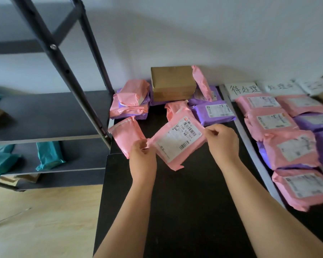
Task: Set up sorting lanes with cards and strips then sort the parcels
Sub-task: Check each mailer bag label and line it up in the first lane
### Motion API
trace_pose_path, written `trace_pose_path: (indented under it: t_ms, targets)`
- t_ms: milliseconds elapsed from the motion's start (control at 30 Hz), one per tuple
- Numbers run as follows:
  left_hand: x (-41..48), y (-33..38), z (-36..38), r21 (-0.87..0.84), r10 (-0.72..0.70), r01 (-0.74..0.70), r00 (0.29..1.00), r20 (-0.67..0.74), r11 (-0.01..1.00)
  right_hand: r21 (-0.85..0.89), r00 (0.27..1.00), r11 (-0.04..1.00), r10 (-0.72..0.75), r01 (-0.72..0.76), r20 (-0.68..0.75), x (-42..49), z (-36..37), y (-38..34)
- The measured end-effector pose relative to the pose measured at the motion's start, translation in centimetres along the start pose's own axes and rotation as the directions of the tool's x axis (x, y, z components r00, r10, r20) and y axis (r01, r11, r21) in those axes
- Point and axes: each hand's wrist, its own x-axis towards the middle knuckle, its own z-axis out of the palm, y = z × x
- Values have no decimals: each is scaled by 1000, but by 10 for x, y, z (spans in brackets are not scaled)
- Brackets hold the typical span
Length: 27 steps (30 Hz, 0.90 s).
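Far left of the hands stands a dark shelf rack with a slanting metal post; teal parcels in crinkled plastic lie on its lower board. The rack's post comes close to the near-left edge of the black table, so room is tight on that side. Toward the person, the matte tabletop lies bare under both forearms.

The left hand pinches the lower-left corner of a pink parcel, fingers curled narrowly on the film. The parcel is a flat, glossy poly mailer, tilted, its white barcode label facing up. Another pink mailer lies just beside the left hand's knuckles. The right hand pinches the parcel's upper-right edge between thumb and bent fingers.

Beyond the grip, against the wall, sits a heap of pink and purple mailers around a brown cardboard box.

Right of the right hand a grey strip runs from the wall toward the person. Past it, labelled pink and purple parcels lie in rows below white handwritten cards.
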Motion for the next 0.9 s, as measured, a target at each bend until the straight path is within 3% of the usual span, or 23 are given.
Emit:
trace_pose_path:
  t_ms: [100, 267, 467, 600, 733, 900]
  targets:
    - [-14, 27, -26, -63, 159, -167, 981, -114, 984, 28, 983, 987, -157, 160, -97, -14, -26, -26]
    - [-31, 69, -66, -100, 302, -292, 947, 108, 951, 112, 924, 925, -340, 362, -177, -40, -56, -68]
    - [-57, 87, -108, -205, 406, -372, 899, 162, 905, 188, 843, 835, -459, 517, -281, -73, -78, -104]
    - [-74, 99, -131, -309, 471, -419, 875, 112, 854, 262, 856, 825, -426, 501, -293, -88, -89, -126]
    - [-88, 108, -144, -403, 432, -384, 901, 32, 831, 447, 945, 837, -232, 314, -230, -101, -90, -141]
    - [-97, 116, -155, -516, 372, -282, 925, 77, 809, 570, 948, 758, -267, 318, -173, -114, -87, -151]
